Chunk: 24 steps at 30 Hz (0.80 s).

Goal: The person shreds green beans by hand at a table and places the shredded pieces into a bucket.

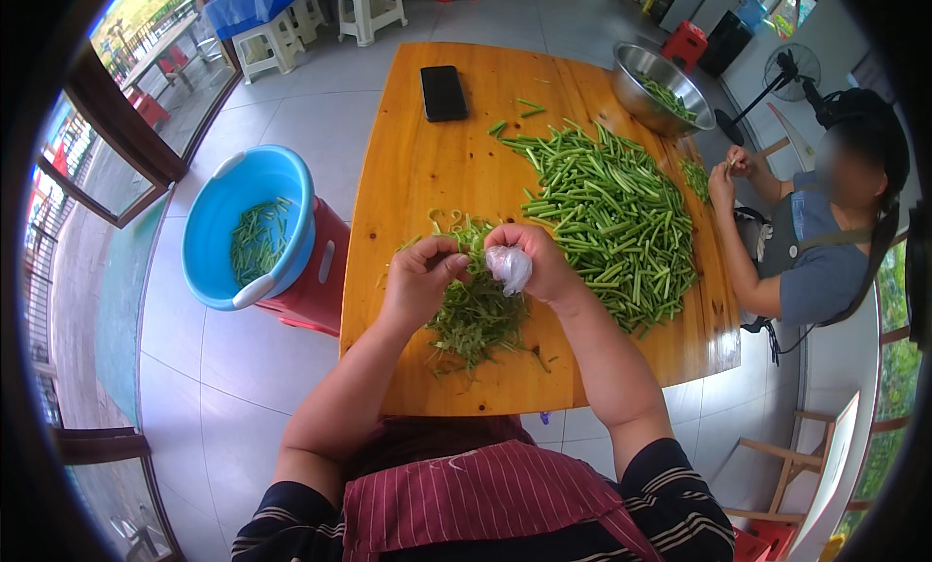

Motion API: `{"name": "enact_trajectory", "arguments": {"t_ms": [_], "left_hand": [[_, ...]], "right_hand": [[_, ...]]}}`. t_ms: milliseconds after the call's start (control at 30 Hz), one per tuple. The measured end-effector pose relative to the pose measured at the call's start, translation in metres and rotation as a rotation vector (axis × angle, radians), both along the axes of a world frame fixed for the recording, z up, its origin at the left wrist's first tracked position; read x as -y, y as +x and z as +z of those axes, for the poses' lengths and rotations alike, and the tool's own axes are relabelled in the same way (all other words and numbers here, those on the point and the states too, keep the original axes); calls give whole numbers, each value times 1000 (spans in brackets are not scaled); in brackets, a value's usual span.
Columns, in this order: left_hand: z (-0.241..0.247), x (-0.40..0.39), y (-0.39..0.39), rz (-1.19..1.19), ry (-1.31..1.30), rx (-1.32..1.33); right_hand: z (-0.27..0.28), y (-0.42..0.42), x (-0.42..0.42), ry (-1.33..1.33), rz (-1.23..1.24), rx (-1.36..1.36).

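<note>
My left hand (422, 279) is over the wooden table with its thumb and fingertips brought together; whether anything thin is pinched there I cannot make out. Close beside it is my right hand (537, 262), fingers curled, with crumpled clear plastic (512, 268) around what looks like the thumb. The plastic hides whatever may be between those fingertips. Beneath both hands lies a heap of green leaves and peeled strips (480, 325). A large pile of cut green stems (611, 220) spreads just right of my right hand.
A blue plastic tub (200, 234) with cut stems sits on a red container (324, 271) left of the wooden table (415, 169). A black phone (443, 94) and a steel bowl (633, 103) rest toward the far side. Another person (830, 220) sits at the right, handling something small.
</note>
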<state>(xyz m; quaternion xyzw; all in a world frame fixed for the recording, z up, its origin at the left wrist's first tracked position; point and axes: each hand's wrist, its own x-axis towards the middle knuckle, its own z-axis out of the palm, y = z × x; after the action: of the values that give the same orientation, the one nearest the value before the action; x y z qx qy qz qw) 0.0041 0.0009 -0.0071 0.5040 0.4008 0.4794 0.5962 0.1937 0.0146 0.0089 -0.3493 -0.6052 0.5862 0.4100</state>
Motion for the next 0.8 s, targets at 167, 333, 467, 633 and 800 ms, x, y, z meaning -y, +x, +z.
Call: {"name": "enact_trajectory", "arguments": {"t_ms": [167,333,467,633,800], "left_hand": [[4,-9,-7,64,-92,197],[0,-11,-9,49,-14,111],[10,-3,-2,112,20,-63],[18,2,-1,102,161,-293],[20,1,0,149,519,-510]], "right_hand": [[16,7,4,-179,-13,-289],[9,8,0,50,-61,92],[3,-2,-2,60,-120,98],[13,-3,4,111,-129,220],[6,-5,4,135,-114,256]]}}
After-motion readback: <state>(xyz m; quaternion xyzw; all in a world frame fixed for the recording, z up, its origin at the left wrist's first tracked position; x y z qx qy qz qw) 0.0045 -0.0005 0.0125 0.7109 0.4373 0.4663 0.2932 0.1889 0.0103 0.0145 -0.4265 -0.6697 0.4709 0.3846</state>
